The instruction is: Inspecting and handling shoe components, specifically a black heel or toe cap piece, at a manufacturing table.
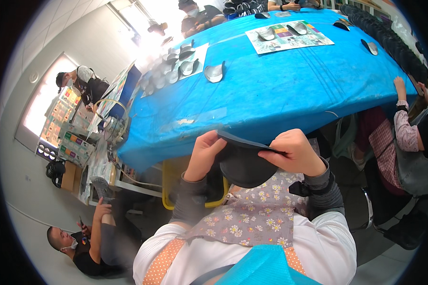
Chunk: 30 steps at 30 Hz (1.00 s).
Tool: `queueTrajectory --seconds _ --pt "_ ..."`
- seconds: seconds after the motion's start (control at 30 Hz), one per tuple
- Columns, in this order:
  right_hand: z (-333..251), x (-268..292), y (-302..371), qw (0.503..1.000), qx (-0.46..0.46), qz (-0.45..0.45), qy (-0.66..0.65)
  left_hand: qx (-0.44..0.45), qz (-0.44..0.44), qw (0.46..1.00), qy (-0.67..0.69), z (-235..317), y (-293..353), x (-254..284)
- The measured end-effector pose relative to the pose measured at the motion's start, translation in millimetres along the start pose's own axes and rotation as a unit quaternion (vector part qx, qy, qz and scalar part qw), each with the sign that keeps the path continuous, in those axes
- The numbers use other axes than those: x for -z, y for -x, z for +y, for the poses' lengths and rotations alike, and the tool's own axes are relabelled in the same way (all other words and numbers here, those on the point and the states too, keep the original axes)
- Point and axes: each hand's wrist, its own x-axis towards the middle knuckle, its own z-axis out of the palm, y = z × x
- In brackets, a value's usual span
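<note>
Just in front of my lap I hold a black, curved piece shaped like a cap brim [247, 166]. My left hand [204, 153] pinches the left end of its upper edge between thumb and fingers. On the other end, my right hand [294, 153] is closed with the thumb laid along the edge. The piece bows between both hands, its broad rounded part hanging down over my floral apron [252, 213]. Ahead on the blue-covered table [261, 90], a similar curved piece with a grey inner side [214, 72] lies nearest.
More curved pieces rest on a printed sheet [202, 53] at left and another sheet [314, 42] farther back. A long stack of black pieces [390, 40] lines the right. Below the table edge stands a yellow crate [166, 190]. Several people are around the table and room.
</note>
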Motion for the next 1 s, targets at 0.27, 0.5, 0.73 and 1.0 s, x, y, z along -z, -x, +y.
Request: queueTrajectory --seconds 0.27,0.5,0.73,1.0 --pt "-5 1 -2 0.995 0.046 0.014 0.087 0.012 -0.046 0.990 -0.134 -5 -2 -23" --pt "4 6 2 0.996 0.037 0.060 0.063 0.009 -0.052 0.987 -0.150 7 3 -19" --pt "8 16 7 0.998 -0.018 0.054 0.026 0.029 -0.005 0.998 0.051 4 7 -7" --pt "5 20 5 0.989 -0.087 -0.117 -0.019 0.048 0.046 0.992 0.108 -5 5 -17"
